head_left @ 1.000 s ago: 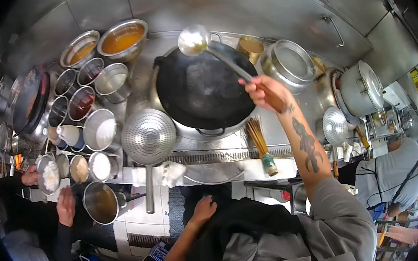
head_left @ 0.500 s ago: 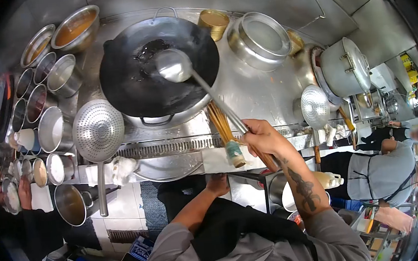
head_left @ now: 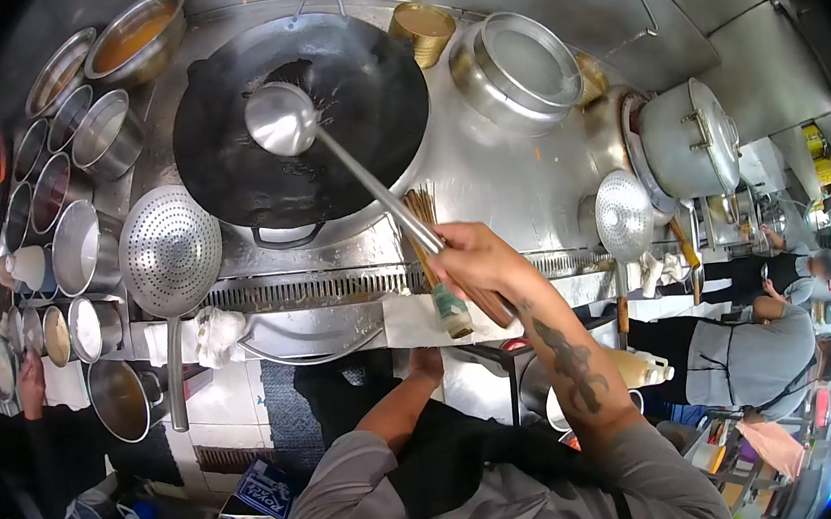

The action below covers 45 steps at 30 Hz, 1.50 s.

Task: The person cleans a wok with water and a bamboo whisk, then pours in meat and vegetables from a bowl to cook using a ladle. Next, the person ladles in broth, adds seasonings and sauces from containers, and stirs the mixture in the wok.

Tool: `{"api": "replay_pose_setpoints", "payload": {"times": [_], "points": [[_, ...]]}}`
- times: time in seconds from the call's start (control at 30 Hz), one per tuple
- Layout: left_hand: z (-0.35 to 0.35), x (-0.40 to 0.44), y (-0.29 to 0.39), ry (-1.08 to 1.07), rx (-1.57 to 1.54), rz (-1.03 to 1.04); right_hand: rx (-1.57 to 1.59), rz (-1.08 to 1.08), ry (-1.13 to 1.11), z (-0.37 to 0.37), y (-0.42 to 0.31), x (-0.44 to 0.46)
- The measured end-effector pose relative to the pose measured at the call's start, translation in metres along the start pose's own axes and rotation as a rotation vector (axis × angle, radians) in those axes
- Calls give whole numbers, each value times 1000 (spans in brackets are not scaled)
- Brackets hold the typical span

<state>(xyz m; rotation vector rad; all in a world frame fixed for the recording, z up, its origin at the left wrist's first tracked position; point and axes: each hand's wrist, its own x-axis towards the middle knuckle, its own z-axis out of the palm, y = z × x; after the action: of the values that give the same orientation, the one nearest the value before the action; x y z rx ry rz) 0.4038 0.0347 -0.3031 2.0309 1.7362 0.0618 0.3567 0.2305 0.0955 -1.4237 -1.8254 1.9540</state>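
The right hand (head_left: 475,256) is clamped on the ladle (head_left: 373,184), whose bowl (head_left: 282,119) shows against the black inside of the wok (head_left: 218,163) — whether the two touch, I cannot tell. The left hand (head_left: 425,362) is low, near the front edge of the stove (head_left: 529,188), poorly seen — I cannot tell if it grips anything. The brush (head_left: 452,314) lies partly behind the ladle, the strainer (head_left: 171,248) left of the wok.

We hold our right arm (head_left: 574,369) stretched forward, a dark tattoo (head_left: 571,363) along its forearm, the right hand (head_left: 476,262) curled in a firm grip. Our left arm (head_left: 398,408) angles forward close before the torso (head_left: 488,493), the left hand (head_left: 426,362) lower; we cannot make out its fingers clearly.
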Motion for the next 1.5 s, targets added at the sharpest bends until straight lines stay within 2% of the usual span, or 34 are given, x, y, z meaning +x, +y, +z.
{"api": "replay_pose_setpoints", "payload": {"times": [0.03,0.07,0.13,0.17,0.2,0.27,0.3,0.37,0.4,0.43,0.5,0.57,0.6,0.63,0.67,0.7,0.73,0.77,0.8,0.83,0.9,0.97,1.0,1.03,1.07,1.1,1.13,1.17,1.2,1.23,1.27,1.33,1.43,1.5], "points": [[2,1,0,155,66,-10,89,21,-16,4,-2,10],[4,3,-1,67,33,8,11,-55,55,12,8,18],[-18,2,-6,-110,-24,40,-426,-318,287,25,39,13],[-30,-4,-11,-71,-111,45,-642,-466,408,29,49,5],[-53,-16,-13,-28,-198,47,-555,-394,318,23,45,-5],[-61,-29,-21,579,-95,70,-307,-181,134,8,34,-17],[-75,-44,-30,405,-207,61,-146,-40,22,2,28,-18],[-112,-83,-58,77,-444,26,1,-49,-23,-9,20,12],[-118,-101,-73,296,-468,-29,-122,-99,-30,-12,22,34],[-122,-124,-85,518,-485,-85,-287,-205,94,-10,37,52],[-143,-173,-113,613,-506,-360,-596,-446,336,0,60,80],[-171,-232,-126,648,-598,-694,-669,-485,349,11,56,54],[-177,-258,-130,736,-622,-794,-634,-537,320,14,55,38],[-178,-288,-130,831,-647,-907,-546,-493,178,0,66,38],[-175,-315,-128,896,-669,-1007,-420,-88,86,13,19,-3],[-169,-338,-124,964,-689,-1113,-371,-39,27,5,13,-2],[-155,-359,-120,1021,-703,-1176,-10,-57,229,14,16,-1],[-142,-378,-110,1076,-718,-1235,-216,-99,54,-6,12,15],[-139,-391,-97,1208,-635,-1280,-426,-110,18,-2,-5,20],[-137,-408,-82,1323,-545,-1307,-548,-284,-1,4,-9,15],[-115,-445,-59,1491,-366,-1408,-842,-590,32,-32,31,91],[-106,-486,-33,1691,-290,-1564,-1312,-1220,220,-100,79,186],[-106,-511,-11,1810,-313,-1677,-1227,-1033,154,-92,69,172],[-97,-539,9,1921,-224,-1763,-1035,-734,74,-70,54,150],[-83,-569,32,2024,-257,-1874,-913,-559,52,-43,37,122],[-65,-594,55,2236,-202,-1890,-866,-490,36,-26,26,109],[-57,-621,84,2240,26,-2017,-856,-455,16,-9,20,101],[-13,-647,108,2549,-270,-2039,-849,-447,6,6,14,95],[-58,-665,144,2857,-493,-2049,-854,-441,-7,18,11,91],[-23,-689,165,3149,-455,-1931,-852,-434,-17,34,9,85],[5,-710,186,3238,-164,-1922,-859,-434,-30,46,8,80],[19,-747,232,2954,-75,-2269,-863,-430,-51,71,9,69],[2,-795,259,3070,-538,-1983,-870,-437,-70,93,10,57],[12,-832,247,3306,-608,-1822,-874,-435,-83,100,9,51]]}}
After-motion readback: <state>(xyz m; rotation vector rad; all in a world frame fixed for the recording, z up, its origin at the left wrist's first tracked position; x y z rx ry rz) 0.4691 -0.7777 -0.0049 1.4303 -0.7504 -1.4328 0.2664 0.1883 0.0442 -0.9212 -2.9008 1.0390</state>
